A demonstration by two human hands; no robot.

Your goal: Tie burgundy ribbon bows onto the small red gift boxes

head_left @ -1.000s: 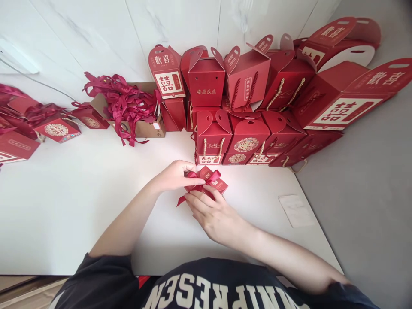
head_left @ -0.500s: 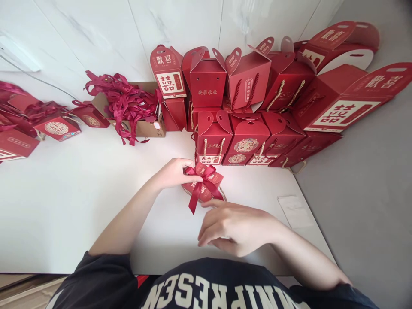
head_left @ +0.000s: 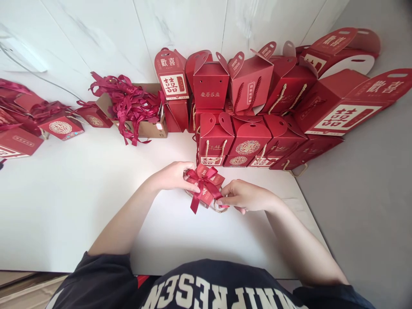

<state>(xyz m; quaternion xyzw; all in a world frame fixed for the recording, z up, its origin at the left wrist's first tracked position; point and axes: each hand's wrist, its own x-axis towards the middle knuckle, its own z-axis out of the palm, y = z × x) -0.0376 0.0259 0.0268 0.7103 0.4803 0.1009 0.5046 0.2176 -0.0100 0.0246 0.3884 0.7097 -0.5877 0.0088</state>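
Note:
A small red gift box [head_left: 206, 197] with pale lettering stands on the white table in front of me. Across its top sits a tied dark red ribbon bow [head_left: 204, 180], one tail hanging toward me. My left hand [head_left: 177, 176] grips the box's left side, thumb at the bow. At the right, my right hand [head_left: 243, 196] pinches the end of the other ribbon tail between thumb and fingertips. A twisted gold cord handle [head_left: 220, 209] loops out just below those fingers.
Stacked red gift boxes [head_left: 251, 141] stand right behind the work spot, against the wall. A cardboard box [head_left: 151, 128] at the back left overflows with ribbons [head_left: 135, 103]. More red boxes with bows [head_left: 62, 126] stand at far left. A grey panel [head_left: 363, 189] borders the table's right.
My right hand has moved up and right from in front of the gift box and taken the ribbon's right tail. My left hand stays on the box's left side.

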